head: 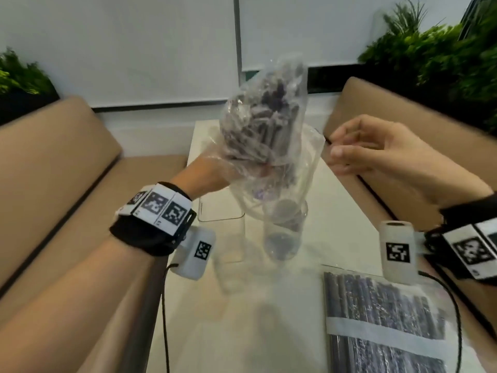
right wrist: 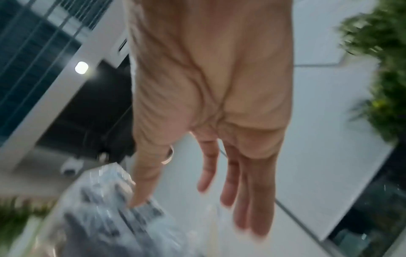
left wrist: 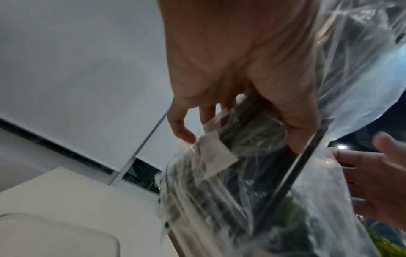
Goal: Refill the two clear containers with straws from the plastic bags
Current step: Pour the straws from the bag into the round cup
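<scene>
My left hand (head: 215, 170) grips a clear plastic bag of dark straws (head: 266, 122) and holds it up, tilted, above a round clear container (head: 285, 232) on the white table (head: 336, 224). In the left wrist view the fingers (left wrist: 182, 132) and thumb curl round the bag (left wrist: 230, 191). My right hand (head: 352, 152) hovers just right of the bag's loose edge with relaxed fingers, holding nothing. In the right wrist view the fingers (right wrist: 252, 200) are straight beside the blurred bag (right wrist: 105, 217). A square clear container (head: 223, 211) stands left of the round one.
A second bag of dark straws (head: 382, 313) lies flat at the table's near right. Tan benches (head: 53, 162) flank the table on both sides. Green plants (head: 443, 63) stand behind the benches.
</scene>
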A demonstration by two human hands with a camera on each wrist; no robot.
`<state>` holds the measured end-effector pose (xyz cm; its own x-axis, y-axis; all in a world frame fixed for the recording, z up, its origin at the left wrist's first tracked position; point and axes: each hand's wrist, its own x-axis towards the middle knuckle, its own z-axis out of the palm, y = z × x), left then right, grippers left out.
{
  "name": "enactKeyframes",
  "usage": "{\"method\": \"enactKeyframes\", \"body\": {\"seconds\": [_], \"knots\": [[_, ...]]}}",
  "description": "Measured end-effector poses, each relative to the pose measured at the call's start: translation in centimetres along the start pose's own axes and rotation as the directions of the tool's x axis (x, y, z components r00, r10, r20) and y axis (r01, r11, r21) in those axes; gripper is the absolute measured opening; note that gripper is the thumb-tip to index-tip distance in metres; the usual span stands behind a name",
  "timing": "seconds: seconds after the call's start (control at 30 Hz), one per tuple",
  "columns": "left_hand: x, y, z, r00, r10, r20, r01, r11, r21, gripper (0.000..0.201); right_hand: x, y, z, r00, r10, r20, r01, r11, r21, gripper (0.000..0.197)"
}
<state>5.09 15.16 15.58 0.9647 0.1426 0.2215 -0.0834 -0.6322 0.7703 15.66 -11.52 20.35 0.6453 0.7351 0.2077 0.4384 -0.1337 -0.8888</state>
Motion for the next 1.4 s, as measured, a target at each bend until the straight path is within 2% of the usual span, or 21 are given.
{"method": "enactKeyframes", "body": {"seconds": [0.03,0.07,0.1,0.13,0.17,0.2,0.33,0.4,0.47,0.53,0.63,0.73,0.83,0.87,0.97,1.0,1.13,1.23,1.33,1.4], "knots": [[0.6,0.6,-0.4,0.999,-0.027,0.022,0.027,0.999,-0.019,0.034,0.9,0.5,0.0,1.000,-0.025,0.003,0.026,0.990,-0.137,0.070],[1.0,1.2,-0.4,0.999,-0.029,0.040,0.029,1.000,-0.003,0.041,1.9,1.1,0.4,0.997,-0.032,0.065,0.047,0.969,-0.244,0.088],[1.6,1.3,-0.6,0.998,-0.011,0.065,0.009,1.000,0.024,0.049,3.0,1.9,1.1,0.988,-0.047,0.149,0.087,0.957,-0.275,0.102],[2.2,1.8,-0.2,0.996,0.054,0.072,-0.053,0.998,-0.023,0.054,4.2,3.0,1.8,0.974,-0.067,0.217,0.126,0.954,-0.272,0.110],[2.9,1.7,0.2,0.995,0.066,0.068,-0.061,0.995,-0.075,0.055,5.2,4.0,2.5,0.963,-0.088,0.254,0.150,0.961,-0.234,0.110],[3.3,2.1,0.7,0.994,0.105,0.042,-0.099,0.988,-0.120,0.053,6.1,5.0,3.3,0.967,-0.099,0.233,0.146,0.971,-0.192,0.105],[4.5,1.4,2.5,0.991,0.083,-0.106,-0.102,0.977,-0.185,0.043,7.6,7.9,5.3,0.994,-0.068,0.083,0.059,0.992,0.108,0.070],[4.8,0.5,3.1,0.988,0.068,-0.142,-0.097,0.972,-0.213,0.034,7.9,9.2,5.8,0.999,-0.050,0.017,0.044,0.965,0.260,0.068],[5.0,-0.1,3.3,0.991,0.005,-0.136,-0.034,0.976,-0.217,0.034,8.0,10.0,6.2,0.998,-0.034,-0.055,0.052,0.931,0.363,0.068],[5.1,-1.1,3.4,0.994,-0.053,-0.091,0.039,0.988,-0.153,0.025,8.0,10.2,6.3,0.995,-0.020,-0.099,0.057,0.920,0.389,0.063],[4.8,-2.0,3.9,0.998,-0.053,-0.020,0.052,0.997,-0.062,0.039,8.0,10.5,6.4,0.992,-0.017,-0.123,0.058,0.938,0.342,0.056],[5.2,-2.3,4.1,0.998,-0.057,-0.007,0.056,0.995,-0.084,0.039,8.3,10.4,6.6,0.992,-0.016,-0.127,0.061,0.930,0.361,0.060],[5.7,-2.3,4.7,0.990,-0.109,-0.093,0.098,0.989,-0.110,0.073,8.5,10.5,6.8,0.993,-0.010,-0.122,0.058,0.916,0.396,0.064],[5.7,-2.2,4.9,0.984,-0.130,-0.124,0.111,0.983,-0.144,0.071,8.6,10.7,6.8,0.993,-0.006,-0.116,0.054,0.908,0.414,0.065],[5.5,-1.8,5.7,0.977,-0.125,-0.171,0.078,0.962,-0.260,0.035,8.5,11.2,6.9,0.991,-0.009,-0.135,0.069,0.891,0.448,0.063],[5.4,-1.6,5.9,0.977,-0.114,-0.183,0.061,0.959,-0.276,0.035,8.5,11.4,7.0,0.988,-0.011,-0.156,0.081,0.888,0.453,0.063],[5.2,-2.3,6.5,0.975,-0.073,-0.209,0.003,0.949,-0.317,0.044,8.3,11.8,7.6,0.963,0.007,-0.270,0.123,0.880,0.460,0.063],[4.8,-2.7,6.7,0.983,-0.090,-0.161,0.027,0.934,-0.357,0.054,8.1,12.2,8.0,0.948,0.037,-0.316,0.116,0.885,0.450,0.062],[4.5,-3.4,6.3,0.990,-0.135,-0.033,0.113,0.921,-0.373,0.081,8.0,12.0,8.0,0.965,0.043,-0.259,0.082,0.887,0.455,0.061],[4.3,-3.8,6.1,0.991,-0.128,0.025,0.130,0.960,-0.249,0.100,7.9,11.7,8.0,0.977,0.048,-0.208,0.055,0.884,0.464,0.062]]}}
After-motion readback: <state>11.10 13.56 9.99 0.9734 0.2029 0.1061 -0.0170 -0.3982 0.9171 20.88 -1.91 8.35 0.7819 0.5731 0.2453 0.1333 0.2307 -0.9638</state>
